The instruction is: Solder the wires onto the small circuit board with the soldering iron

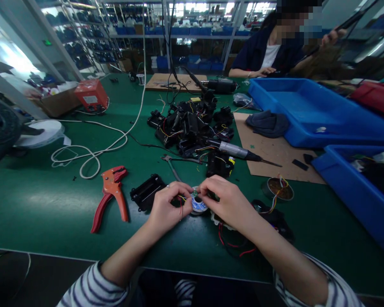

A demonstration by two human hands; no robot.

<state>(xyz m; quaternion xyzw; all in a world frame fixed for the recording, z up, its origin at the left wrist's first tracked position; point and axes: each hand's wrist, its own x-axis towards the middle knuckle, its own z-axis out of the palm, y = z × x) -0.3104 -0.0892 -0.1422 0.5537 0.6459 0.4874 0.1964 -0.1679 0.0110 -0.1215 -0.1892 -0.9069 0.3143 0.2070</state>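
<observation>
Both hands meet over a round white-and-blue spool near the table's front. My left hand pinches at the left end of a small green circuit board, with thin red and yellow wires by its fingertips. From the right, my right hand has its fingertips closed at the same board. A black plastic housing lies left of my left hand. Under and beside my right forearm are black parts with red wires. Orange-red wire strippers rest farther left.
Behind the hands lie a heap of black housings, pliers and a soldering iron. Blue bins and a small tin stand right. A red box and looped white cable are left. A person sits opposite.
</observation>
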